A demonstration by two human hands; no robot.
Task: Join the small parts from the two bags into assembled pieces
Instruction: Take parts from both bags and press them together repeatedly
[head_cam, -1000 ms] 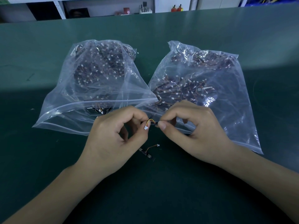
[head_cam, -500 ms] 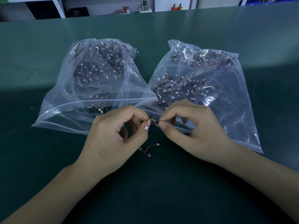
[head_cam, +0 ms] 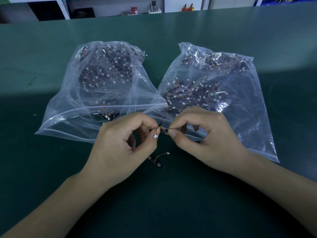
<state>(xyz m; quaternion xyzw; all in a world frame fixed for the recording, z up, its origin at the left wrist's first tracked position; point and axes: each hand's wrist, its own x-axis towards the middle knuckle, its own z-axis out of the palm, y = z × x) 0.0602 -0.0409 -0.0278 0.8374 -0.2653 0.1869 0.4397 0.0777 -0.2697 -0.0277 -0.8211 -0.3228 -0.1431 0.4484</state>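
— Head view first: what do you have in your hands?

— Your left hand [head_cam: 120, 148] and your right hand [head_cam: 204, 140] meet just above the table [head_cam: 171, 203], near the mouths of the two bags. Between them you hold a small part [head_cam: 160, 131]: a short loop of yellow, orange and dark wires with a white plug at one end and a dark strip at the other.

— How do your fingers sit on it?

— On the left, thumb and forefinger are curled and pinch the plug end; the white plug shows at your thumb tip. On the right, thumb and forefinger pinch the dark strip, with the other fingers bent loosely behind. Whether the two ends are already joined, I cannot tell.

— And the rest of the parts?

— One more piece [head_cam: 157, 159] lies flat on the table just below your hands: a dark strip with an orange wire and a white plug. The left bag [head_cam: 103, 83] and the right bag [head_cam: 214, 86] lie side by side beyond your hands, both clear plastic, both full of tangled wires with white plugs. Your right hand rests over the near edge of the right bag.
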